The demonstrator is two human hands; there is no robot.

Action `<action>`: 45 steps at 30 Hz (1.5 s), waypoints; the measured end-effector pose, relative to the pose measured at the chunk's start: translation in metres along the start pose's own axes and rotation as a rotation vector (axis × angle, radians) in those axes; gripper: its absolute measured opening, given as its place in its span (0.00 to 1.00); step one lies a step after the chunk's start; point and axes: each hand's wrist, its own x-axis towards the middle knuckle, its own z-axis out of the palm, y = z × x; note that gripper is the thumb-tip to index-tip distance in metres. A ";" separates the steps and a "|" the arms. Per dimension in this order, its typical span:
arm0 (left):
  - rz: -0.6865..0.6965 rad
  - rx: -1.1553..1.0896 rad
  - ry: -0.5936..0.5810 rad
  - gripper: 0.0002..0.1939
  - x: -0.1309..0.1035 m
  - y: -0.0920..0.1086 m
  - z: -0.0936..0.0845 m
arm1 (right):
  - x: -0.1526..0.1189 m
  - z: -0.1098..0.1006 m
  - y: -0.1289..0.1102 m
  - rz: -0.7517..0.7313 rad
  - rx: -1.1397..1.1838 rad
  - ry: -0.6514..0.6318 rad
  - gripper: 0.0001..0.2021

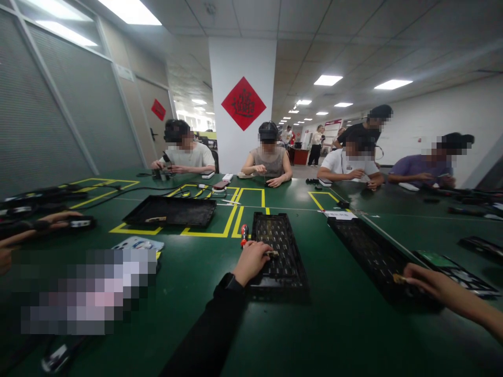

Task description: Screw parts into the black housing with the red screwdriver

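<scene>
- The black grid tray (pixel 280 246) lies on the green worktop (pixel 338 324), just beside the yellow floor-tape lines (pixel 231 217).
- The left hand (pixel 251 262) (dark sleeve, watch at the wrist) rests on the tray's left edge, fingers pinching a small brownish part (pixel 272 253).
- A red-handled screwdriver (pixel 244 233) lies just left of the tray.
- The right hand (pixel 422 277), well to the right of the tray, pinches another small part (pixel 398 279) over a second black tray (pixel 373 256).
- Beyond the tray, seated people (pixel 268 157) work.
</scene>
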 end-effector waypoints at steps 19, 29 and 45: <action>0.123 -0.144 0.117 0.17 0.000 0.008 -0.013 | 0.104 0.067 -0.262 -0.508 0.390 0.155 0.16; 0.126 -0.233 0.219 0.20 0.000 -0.009 -0.019 | 0.145 0.126 -0.296 -0.449 0.746 0.019 0.11; -0.453 -0.122 0.334 0.26 0.012 -0.056 0.023 | 0.102 0.119 -0.313 -0.560 0.698 -0.020 0.10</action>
